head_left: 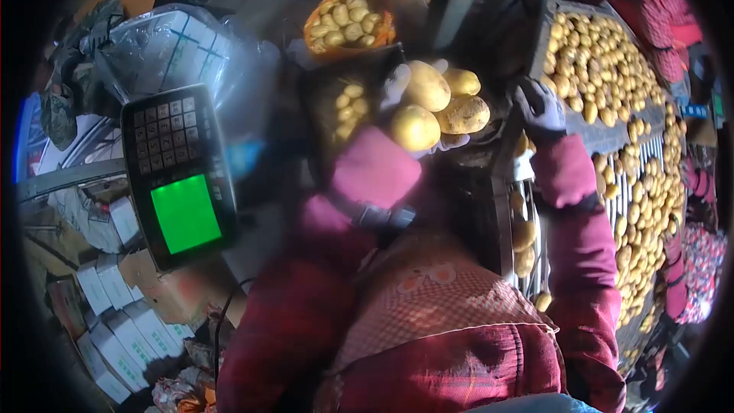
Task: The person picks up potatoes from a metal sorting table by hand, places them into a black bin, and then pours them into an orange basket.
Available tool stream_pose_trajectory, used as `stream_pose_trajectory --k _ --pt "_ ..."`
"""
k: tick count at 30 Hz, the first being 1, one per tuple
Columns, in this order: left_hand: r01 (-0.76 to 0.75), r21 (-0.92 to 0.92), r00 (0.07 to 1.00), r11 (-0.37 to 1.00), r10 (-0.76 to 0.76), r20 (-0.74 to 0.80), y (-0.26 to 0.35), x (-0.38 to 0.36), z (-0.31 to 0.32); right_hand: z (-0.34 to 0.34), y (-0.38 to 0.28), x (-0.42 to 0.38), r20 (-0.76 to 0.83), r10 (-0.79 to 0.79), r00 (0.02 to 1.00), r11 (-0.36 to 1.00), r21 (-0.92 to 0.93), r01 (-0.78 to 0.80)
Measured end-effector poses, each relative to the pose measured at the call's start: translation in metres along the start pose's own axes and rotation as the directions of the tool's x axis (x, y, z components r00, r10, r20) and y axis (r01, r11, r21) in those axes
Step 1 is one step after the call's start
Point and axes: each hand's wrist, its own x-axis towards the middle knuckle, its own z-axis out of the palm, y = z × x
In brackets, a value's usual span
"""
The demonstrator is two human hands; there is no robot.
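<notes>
My left hand point(394, 86), in a pale glove, cradles several large yellow potatoes point(425, 86); its fingers show around and beneath them. Below and to the left of that hand is a dark container point(315, 99) with smaller potatoes point(351, 104) inside. My right hand point(541, 105), in a light glove with a dark cuff, is at the near edge of the sorting table point(547, 27). Its fingers look curled over that edge, and I see no potato in it. Heaped potatoes point(600, 61) lie just beyond it.
Left stands a weighing scale display point(185, 214) with a lit green screen and keypad. An orange-rimmed basket point(315, 29) of potatoes sits ahead. Slatted rollers point(527, 199) carry loose potatoes on the right. White boxes point(126, 336) are stacked lower left. Other people's sleeves point(664, 27) show far right.
</notes>
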Motion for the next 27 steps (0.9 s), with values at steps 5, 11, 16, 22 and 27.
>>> stream_pose_trajectory --k 5,11,16,22,27 --pt "-0.321 0.517 0.942 0.793 0.208 0.265 0.028 0.035 -0.032 -0.017 -0.118 0.02 -0.217 -0.532 0.819 0.846 -0.081 0.528" --pt "-0.42 0.036 0.906 0.907 0.421 -0.044 0.043 0.048 -0.03 0.05 -0.153 0.03 -0.285 -0.316 0.905 0.929 0.1 0.355" --pt "-0.359 -0.116 0.933 0.926 0.359 -0.024 0.055 0.054 -0.021 0.065 -0.154 0.034 -0.444 -0.305 0.843 0.913 0.116 0.391" --pt "-0.351 0.071 0.928 0.934 0.357 -0.104 0.042 0.062 -0.034 0.068 -0.143 0.032 -0.238 -0.185 0.954 0.97 0.111 0.215" --pt "-0.258 0.194 0.911 0.946 0.306 -0.276 0.033 0.061 -0.03 0.075 -0.125 0.031 -0.185 -0.162 0.969 0.98 0.082 0.179"
